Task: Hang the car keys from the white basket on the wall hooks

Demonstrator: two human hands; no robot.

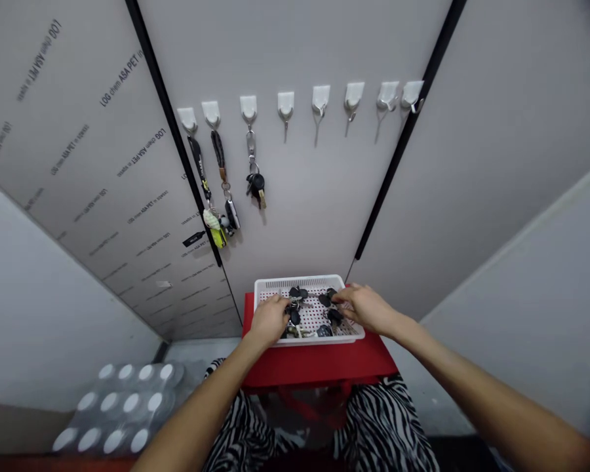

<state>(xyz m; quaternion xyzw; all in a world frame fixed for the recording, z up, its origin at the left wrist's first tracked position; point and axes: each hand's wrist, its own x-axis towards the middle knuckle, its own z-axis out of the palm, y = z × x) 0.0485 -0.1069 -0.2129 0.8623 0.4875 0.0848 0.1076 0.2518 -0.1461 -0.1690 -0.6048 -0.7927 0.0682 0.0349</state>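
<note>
A white perforated plastic basket (347, 338) holds several bunches of keys with black heads. Over its left side my left hand (269, 319) has its fingers curled down onto a bunch of keys (294, 316), partly hidden by the fingertips. My right hand (366, 307) reaches in from the right, thumb and fingers closed at another bunch of keys (327, 297). More keys lie between and below the hands, among them black-headed keys (297, 292) at the back and a dark round fob (324, 331) near the front rim.
The basket stands on a red stool (319, 364) before a grey wall panel. Several white adhesive hooks (286, 103) run across it. From the left ones hang a yellow-green keychain (217, 233), a braided strap (218, 151) and keys (258, 185). Shrink-wrapped bottles (122, 406) stand lower left.
</note>
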